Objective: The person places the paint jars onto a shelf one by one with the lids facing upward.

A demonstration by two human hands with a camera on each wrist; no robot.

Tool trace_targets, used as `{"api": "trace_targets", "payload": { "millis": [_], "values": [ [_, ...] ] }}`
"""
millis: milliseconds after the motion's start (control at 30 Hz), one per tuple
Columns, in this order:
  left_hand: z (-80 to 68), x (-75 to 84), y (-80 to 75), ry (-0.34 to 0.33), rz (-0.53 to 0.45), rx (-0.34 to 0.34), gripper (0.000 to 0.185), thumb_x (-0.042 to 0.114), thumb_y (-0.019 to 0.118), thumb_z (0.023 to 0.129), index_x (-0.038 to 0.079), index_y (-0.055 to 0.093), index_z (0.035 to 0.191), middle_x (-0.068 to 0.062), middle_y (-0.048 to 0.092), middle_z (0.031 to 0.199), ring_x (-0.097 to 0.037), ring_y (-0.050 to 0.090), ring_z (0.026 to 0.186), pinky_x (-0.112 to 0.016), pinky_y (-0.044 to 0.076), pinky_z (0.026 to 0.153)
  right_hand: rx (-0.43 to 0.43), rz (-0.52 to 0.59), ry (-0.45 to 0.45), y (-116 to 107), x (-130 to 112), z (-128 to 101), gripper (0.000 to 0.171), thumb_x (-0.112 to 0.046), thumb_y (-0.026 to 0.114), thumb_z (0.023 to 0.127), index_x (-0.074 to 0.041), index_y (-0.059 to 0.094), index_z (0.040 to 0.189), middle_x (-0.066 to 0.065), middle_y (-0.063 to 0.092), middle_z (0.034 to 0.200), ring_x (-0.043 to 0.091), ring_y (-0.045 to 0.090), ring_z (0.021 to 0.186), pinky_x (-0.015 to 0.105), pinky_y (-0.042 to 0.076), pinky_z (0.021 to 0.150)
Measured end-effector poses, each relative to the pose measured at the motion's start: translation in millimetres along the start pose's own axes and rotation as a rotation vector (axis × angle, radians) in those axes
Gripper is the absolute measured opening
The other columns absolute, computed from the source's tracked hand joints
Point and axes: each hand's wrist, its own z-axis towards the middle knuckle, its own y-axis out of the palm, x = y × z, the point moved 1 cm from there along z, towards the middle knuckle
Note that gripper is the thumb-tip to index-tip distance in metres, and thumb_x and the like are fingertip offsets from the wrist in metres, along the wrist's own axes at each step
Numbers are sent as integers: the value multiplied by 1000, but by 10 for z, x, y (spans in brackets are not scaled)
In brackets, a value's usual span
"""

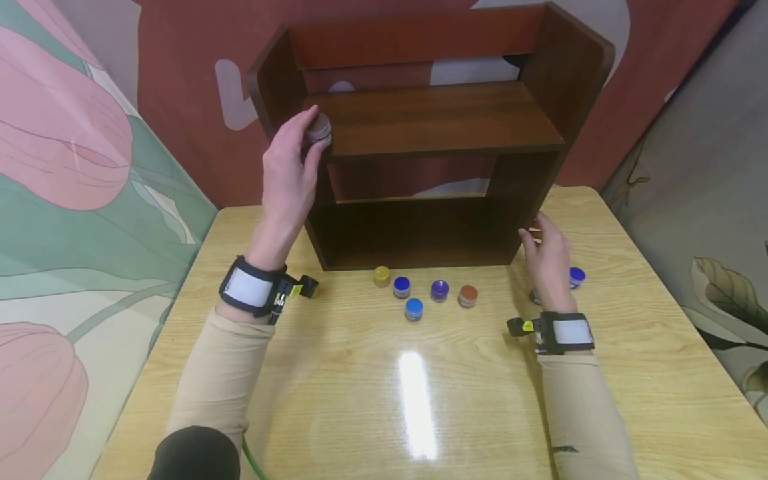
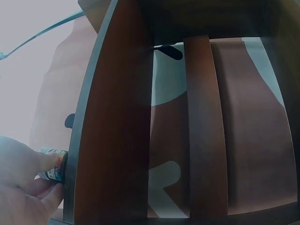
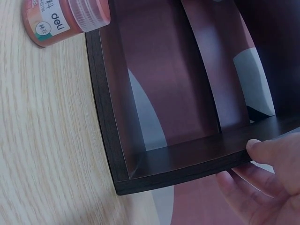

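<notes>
Nearest the camera, the two sleeves are reaching forward over the table [image 1: 630, 373], each wrist wearing a strapped camera band. Just beyond the wrists, between the two hands, small paint jars are standing in a loose cluster: a yellow jar [image 1: 381, 275], a blue jar [image 1: 414, 309], a dark blue jar [image 1: 401, 287], a purple jar [image 1: 439, 290] and an orange jar [image 1: 468, 295]. Another blue-capped jar [image 1: 577, 276] is sitting just right of the right hand [image 1: 547, 257].

That right hand is resting against the lower right corner of the shelf [image 1: 444, 120], its fingers lightly bent and its thumb [image 3: 272, 152] pressing the edge of the side panel; it is holding nothing else. In the right wrist view the orange jar is lying close to the shelf's bottom edge.

Farther off and higher, the left hand [image 1: 291, 167] is pinching a grey jar [image 1: 318, 130] between thumb and fingertips, holding it at the left end of the upper board, right beside the left side panel. In the left wrist view the fingers [image 2: 28, 164] are closing narrowly around that jar, against the panel's outer edge.
</notes>
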Motion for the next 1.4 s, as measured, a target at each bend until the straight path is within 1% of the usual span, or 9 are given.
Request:
{"api": "trace_targets", "payload": {
  "millis": [233, 400, 567, 967, 1167, 1400],
  "values": [
    [22, 23, 24, 4, 46, -21, 46, 17, 57, 100, 12, 51, 145, -5, 54, 149, -16, 49, 139, -22, 32, 120, -4, -6, 17, -16, -8, -13, 34, -17, 52, 103, -8, 56, 136, 24, 62, 132, 45, 64, 115, 57, 54, 94],
    [24, 23, 38, -7, 74, -36, 47, 17, 57, 100, 14, 49, 147, -4, 52, 151, -16, 47, 141, -22, 31, 121, -7, -9, 12, -18, -14, -18, 34, -17, 53, 103, -8, 56, 136, 23, 62, 132, 44, 64, 115, 57, 54, 94],
    [38, 8, 48, -4, 86, -41, 47, 17, 56, 101, 13, 49, 147, -5, 52, 151, -16, 47, 142, -22, 30, 121, -3, -5, 0, -15, -9, -17, 34, -15, 54, 102, -7, 57, 135, 23, 63, 131, 44, 64, 114, 57, 55, 94],
    [56, -23, 65, -4, 110, -53, 47, 16, 55, 101, 11, 49, 147, -7, 51, 152, -19, 46, 143, -25, 30, 122, -11, -10, 6, -21, -13, -19, 34, -16, 53, 103, -7, 56, 136, 23, 62, 132, 44, 64, 115, 57, 55, 94],
    [70, -18, 61, -19, 116, -61, 46, 16, 55, 102, 11, 49, 147, -8, 51, 152, -20, 47, 143, -26, 30, 122, -16, -8, 13, -34, -23, -23, 35, -16, 53, 103, -8, 56, 136, 23, 62, 133, 44, 64, 116, 57, 55, 94],
    [80, 5, 54, -45, 130, -87, 46, 17, 54, 102, 11, 48, 147, -8, 50, 153, -19, 46, 143, -27, 31, 121, -14, -6, 12, -32, -29, -21, 35, -16, 54, 102, -8, 56, 136, 23, 62, 133, 43, 64, 115, 56, 55, 94]
  ]
}}
